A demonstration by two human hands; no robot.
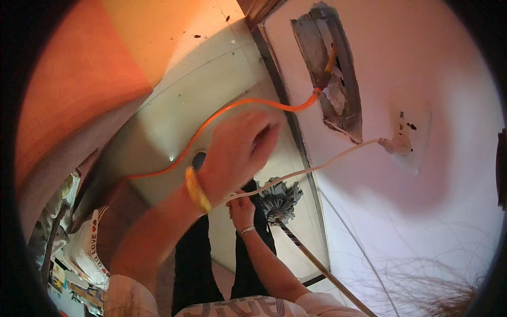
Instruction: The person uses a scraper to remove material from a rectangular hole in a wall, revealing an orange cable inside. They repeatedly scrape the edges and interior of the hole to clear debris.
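Note:
My left hand point(245, 142), a yellow bangle on its wrist, is raised in the middle of the view, below the orange hose point(227, 108). Its fingers curl inward, slightly blurred; whatever they may hold is hidden. Lower down, in front of my dark trousers, my right hand point(243, 211) is closed on a white power cord point(311, 168). That cord runs up and right to a plug point(400, 144) in a white wall socket point(420, 134). The orange hose goes from a rough hole point(330, 68) in the wall down toward the left.
A grey mop head point(282, 199) rests on the tiled floor by the wall, its long handle point(327, 272) slanting toward the lower right. A thin grey cable point(359, 245) hangs along the wall. Orange cloth point(79, 90) covers furniture at left, above a white printed bag point(87, 251).

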